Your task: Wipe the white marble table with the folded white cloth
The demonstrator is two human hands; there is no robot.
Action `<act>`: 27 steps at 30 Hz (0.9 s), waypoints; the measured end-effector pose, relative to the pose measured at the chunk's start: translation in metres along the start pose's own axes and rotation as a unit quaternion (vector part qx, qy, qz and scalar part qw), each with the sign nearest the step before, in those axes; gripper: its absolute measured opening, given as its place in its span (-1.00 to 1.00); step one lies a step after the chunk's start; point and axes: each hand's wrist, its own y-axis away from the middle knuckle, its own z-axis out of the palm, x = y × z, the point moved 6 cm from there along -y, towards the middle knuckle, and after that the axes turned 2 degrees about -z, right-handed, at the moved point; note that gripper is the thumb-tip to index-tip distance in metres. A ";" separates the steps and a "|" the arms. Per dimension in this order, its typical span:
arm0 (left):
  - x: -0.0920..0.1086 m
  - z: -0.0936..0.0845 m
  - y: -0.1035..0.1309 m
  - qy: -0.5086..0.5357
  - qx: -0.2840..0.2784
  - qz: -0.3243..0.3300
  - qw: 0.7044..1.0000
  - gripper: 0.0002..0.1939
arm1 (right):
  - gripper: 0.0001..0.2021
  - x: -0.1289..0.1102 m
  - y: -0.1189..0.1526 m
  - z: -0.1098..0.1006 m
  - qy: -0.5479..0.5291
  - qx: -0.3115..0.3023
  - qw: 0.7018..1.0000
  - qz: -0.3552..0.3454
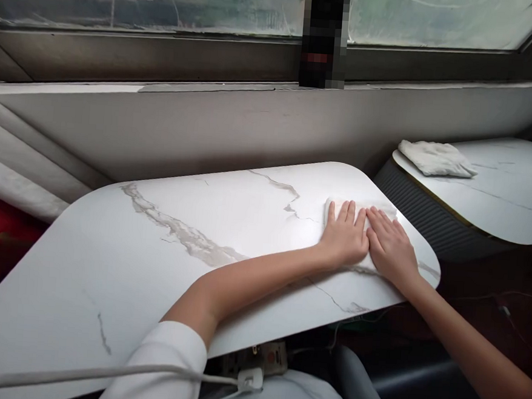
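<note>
A folded white cloth (360, 204) lies flat near the right end of a white marble-patterned tabletop (247, 213). Resting on its left part is my left hand (344, 234), palm down with the fingers stretched out. My right hand (391, 248) lies flat on the cloth's right part, fingers extended and close together. The two hands touch or nearly touch at the middle. Much of the cloth is hidden under them, and neither hand is curled around it.
Another marble-patterned tabletop (512, 201) stands at the right, with a second folded white cloth (436, 158) on its corner. A window ledge (219, 90) runs behind. A pale cable (99, 371) crosses the lower left to a white plug (250, 379) near a power strip (275, 358).
</note>
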 end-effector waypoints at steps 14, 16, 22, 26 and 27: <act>-0.001 -0.028 0.080 0.030 -0.031 0.009 0.999 -0.45 | -0.47 -0.060 0.050 -0.015 0.016 -0.027 0.999 -0.002; -0.009 -0.025 0.072 0.029 -0.026 0.001 0.999 -0.45 | -0.47 -0.058 0.038 -0.008 0.004 -0.037 0.999 0.005; -0.059 -0.012 0.017 0.008 -0.015 -0.047 0.999 -0.46 | -0.47 -0.053 -0.037 0.024 0.002 -0.054 0.998 0.015; -0.104 -0.005 -0.031 0.001 -0.009 -0.082 0.997 -0.47 | -0.48 -0.050 -0.101 0.051 0.002 -0.057 0.998 -0.008; -0.115 -0.003 -0.041 0.000 -0.010 -0.090 0.996 -0.47 | -0.48 -0.049 -0.116 0.058 0.000 -0.058 0.998 -0.015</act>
